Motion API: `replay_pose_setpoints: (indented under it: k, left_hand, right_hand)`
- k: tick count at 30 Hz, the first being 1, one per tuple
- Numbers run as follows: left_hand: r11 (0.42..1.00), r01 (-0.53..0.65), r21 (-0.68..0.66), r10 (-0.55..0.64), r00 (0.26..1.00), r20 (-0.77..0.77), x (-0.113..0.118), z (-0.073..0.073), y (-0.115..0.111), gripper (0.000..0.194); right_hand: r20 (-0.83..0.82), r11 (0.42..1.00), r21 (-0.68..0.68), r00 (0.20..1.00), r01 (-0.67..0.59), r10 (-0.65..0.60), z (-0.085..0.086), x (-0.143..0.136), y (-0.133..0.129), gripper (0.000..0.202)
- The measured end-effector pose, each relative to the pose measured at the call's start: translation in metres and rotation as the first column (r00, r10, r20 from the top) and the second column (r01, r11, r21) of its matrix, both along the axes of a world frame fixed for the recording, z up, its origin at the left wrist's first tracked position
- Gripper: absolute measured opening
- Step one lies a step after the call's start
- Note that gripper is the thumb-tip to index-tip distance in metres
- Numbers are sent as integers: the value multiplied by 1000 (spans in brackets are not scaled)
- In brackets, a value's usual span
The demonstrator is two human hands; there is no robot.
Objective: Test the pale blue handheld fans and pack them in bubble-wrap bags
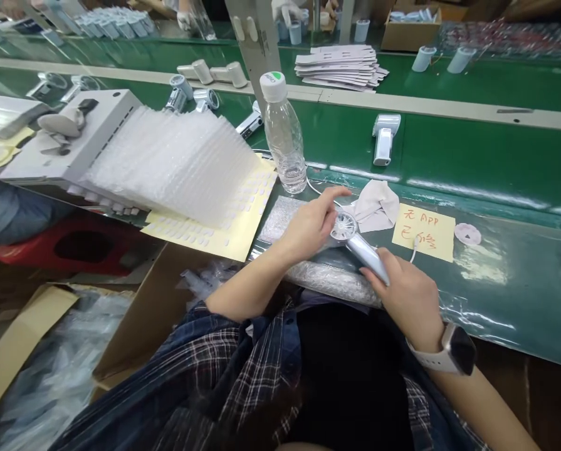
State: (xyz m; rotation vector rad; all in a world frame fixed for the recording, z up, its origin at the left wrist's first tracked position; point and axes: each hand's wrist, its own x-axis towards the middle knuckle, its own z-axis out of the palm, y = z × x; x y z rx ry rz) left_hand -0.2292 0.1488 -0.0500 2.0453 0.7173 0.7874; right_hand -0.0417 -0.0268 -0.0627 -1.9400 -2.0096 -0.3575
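A silver-blue handheld fan [365,255] lies slantwise between my hands, its round grille up and to the left. My right hand [409,294] is closed around the lower end of its handle. At the left rim of the fan head is my left hand [311,228], index finger stretched out and the other fingers curled against the rim. Just behind the fan head sits a crumpled white cloth [378,205]. Bubble wrap [331,279] lies under and in front of the fan, along the bench edge.
A clear bottle [284,134] stands behind my left hand. Stacked foam sleeves [177,160] rest on a yellow sticker sheet [237,241]. A handwritten yellow note [425,228], a white cable and a round sticker [468,234] are at right. Another fan [385,139] lies on the green belt [449,163].
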Motion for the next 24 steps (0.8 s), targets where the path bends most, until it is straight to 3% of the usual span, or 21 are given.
replay_pose_setpoints:
  k: [2,3,6,9,11,13,14,15,17,18,19,21,22,24]
  left_hand:
    - [949,10,315,2,999,-37,-8,14,-8,42]
    - [916,9,402,6,999,-37,-11,21,-11,41]
    - [897,14,441,30,995,-93,-13,35,-11,43]
    - [906,98,411,18,963,-269,-11,38,-14,45]
    - [840,196,506,-4,935,-355,-11,39,-21,44]
    - [728,260,635,-13,931,-365,-12,43,-32,42]
    - [690,264,674,-19,937,-348,-13,47,-38,41]
    - [677,258,689,-40,948,-316,-14,52,-42,40]
    - [719,247,649,-152,968,-199,-15,67,-49,36]
    - [763,268,588,-250,962,-113,-15,75,-51,36]
    - [809,306,502,-346,938,-14,-15,83,-52,36]
    - [864,376,335,-449,876,175,-16,97,-52,38]
    - [881,384,277,-449,863,233,-16,101,-52,38]
    - [886,385,260,-453,840,301,-17,105,-55,31]
  right_hand:
    - [117,995,75,992,-65,56,15,-4,-3,40]
    - [135,993,96,989,-70,57,23,-6,-4,38]
    - [182,985,173,983,-10,-22,37,-13,-5,36]
    - [172,986,131,982,-106,83,35,-19,-4,38]
    - [67,991,107,995,-77,70,30,-15,-3,43]
    - [-245,992,52,964,118,-102,30,-6,-2,53]
    - [-484,986,-35,861,160,-157,32,-3,-2,58]
    - [-719,987,-125,676,102,-161,36,-2,-2,61]
    - [-966,954,-168,236,-248,-109,47,-7,-6,62]
    - [-989,902,-130,121,-412,-87,54,-13,-8,59]
    - [-992,862,-97,123,-498,-41,60,-20,-11,52]
    - [-929,878,-90,357,-471,96,70,-30,-19,22]
    - [-869,919,-42,468,-392,160,74,-31,-23,6]
    - [-776,981,145,599,-133,196,78,-21,-33,11]
